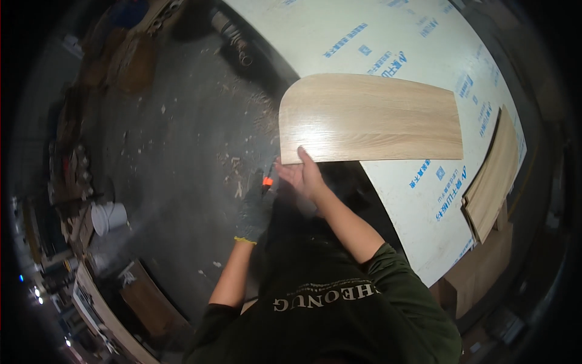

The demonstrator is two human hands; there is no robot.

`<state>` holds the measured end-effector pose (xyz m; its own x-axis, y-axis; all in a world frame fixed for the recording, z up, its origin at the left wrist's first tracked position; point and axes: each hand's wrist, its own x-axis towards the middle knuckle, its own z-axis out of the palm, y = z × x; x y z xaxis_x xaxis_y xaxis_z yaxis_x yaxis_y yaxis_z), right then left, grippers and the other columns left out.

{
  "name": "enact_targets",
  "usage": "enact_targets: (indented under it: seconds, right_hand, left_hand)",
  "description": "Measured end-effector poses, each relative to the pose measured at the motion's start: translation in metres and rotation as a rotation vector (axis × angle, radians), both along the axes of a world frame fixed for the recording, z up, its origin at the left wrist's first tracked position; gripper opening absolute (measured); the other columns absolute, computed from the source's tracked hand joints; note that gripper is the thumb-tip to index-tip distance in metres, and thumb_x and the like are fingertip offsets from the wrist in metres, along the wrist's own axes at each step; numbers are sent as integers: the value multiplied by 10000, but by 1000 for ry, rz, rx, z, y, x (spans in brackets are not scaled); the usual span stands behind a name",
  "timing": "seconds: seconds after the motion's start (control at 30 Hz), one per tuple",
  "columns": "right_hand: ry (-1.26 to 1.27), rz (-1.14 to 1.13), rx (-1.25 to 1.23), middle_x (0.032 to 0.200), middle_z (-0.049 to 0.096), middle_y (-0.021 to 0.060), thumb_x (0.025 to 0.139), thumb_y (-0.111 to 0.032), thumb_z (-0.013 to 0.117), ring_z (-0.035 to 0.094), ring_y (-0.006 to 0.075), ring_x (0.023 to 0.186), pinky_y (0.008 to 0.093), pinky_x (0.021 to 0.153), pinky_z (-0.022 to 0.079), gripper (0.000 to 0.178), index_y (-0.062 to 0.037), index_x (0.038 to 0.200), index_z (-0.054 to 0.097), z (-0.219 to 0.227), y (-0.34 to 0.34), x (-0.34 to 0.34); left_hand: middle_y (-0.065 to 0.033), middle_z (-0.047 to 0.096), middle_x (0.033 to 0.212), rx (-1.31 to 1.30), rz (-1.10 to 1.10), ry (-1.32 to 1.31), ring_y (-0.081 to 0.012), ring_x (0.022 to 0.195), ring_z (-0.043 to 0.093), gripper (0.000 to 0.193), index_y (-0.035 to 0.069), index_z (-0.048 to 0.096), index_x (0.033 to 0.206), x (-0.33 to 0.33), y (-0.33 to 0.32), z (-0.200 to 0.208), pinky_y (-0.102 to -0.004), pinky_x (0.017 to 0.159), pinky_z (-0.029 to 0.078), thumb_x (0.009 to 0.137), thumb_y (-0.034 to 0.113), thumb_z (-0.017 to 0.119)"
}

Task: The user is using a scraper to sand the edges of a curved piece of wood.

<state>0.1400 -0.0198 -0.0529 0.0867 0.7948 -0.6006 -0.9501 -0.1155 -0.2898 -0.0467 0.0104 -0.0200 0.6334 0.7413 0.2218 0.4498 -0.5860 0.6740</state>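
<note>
A light wood-grain panel [376, 118] with a rounded far-left corner lies over the edge of a white printed sheet. My bare right hand [305, 176] grips its near edge close to the left corner, thumb on top and fingers underneath. To the left of it is my left hand [250, 209], in a dark grey glove with a yellow cuff. This hand is closed around a small dark tool with an orange part [267, 181]; its exact kind cannot be made out. The glove blends into the dark floor, so its fingers show poorly.
The white sheet [424, 224] with blue print spreads to the right. Several narrow wood-grain boards [494, 182] lie stacked at its right edge. A brown box-like block [479, 267] stands below. Shavings [237, 176] litter the floor; a white bucket [109, 218] stands at left.
</note>
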Motion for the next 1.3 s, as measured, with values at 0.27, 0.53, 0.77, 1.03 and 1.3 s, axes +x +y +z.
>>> enact_targets:
  seconds: [0.27,0.53,0.77,1.03,1.3]
  right_hand:
    - [-46,-9,98,1222,591,215,1015,-477,341,611,304,1072,420,970,462,601,41,1301,445,16,2,14]
    - [-112,43,145,1251,581,211,1018,-444,375,588,309,1136,417,1011,432,590,45,1345,419,5,-4,23]
    - [-141,80,150,1261,582,202,1017,-438,386,589,299,1144,402,1014,417,578,27,1360,418,6,-4,23]
    - [-166,114,175,1256,596,181,1009,-446,407,595,278,1138,386,1007,420,577,18,1352,439,-3,-4,24]
    - [-156,80,118,1248,592,193,1004,-415,446,595,291,1136,412,1032,405,567,22,1363,412,-6,-2,22]
  left_hand:
    - [-220,642,945,-142,119,293,-393,849,625,386,55,578,1208,50,-15,38,-466,685,485,887,267,562]
    - [-194,637,1082,-27,195,399,-371,954,620,423,83,557,1274,47,-24,39,-466,802,496,889,257,563]
    - [-154,621,1095,-8,264,376,-341,975,600,358,105,578,1229,43,-27,37,-432,823,490,887,210,592]
    - [-184,626,1136,-23,268,431,-360,1011,608,418,92,573,1256,42,-26,44,-448,850,498,859,224,587]
    - [-158,601,1230,99,181,511,-339,1047,610,400,131,539,1311,36,-15,37,-415,831,512,932,259,563]
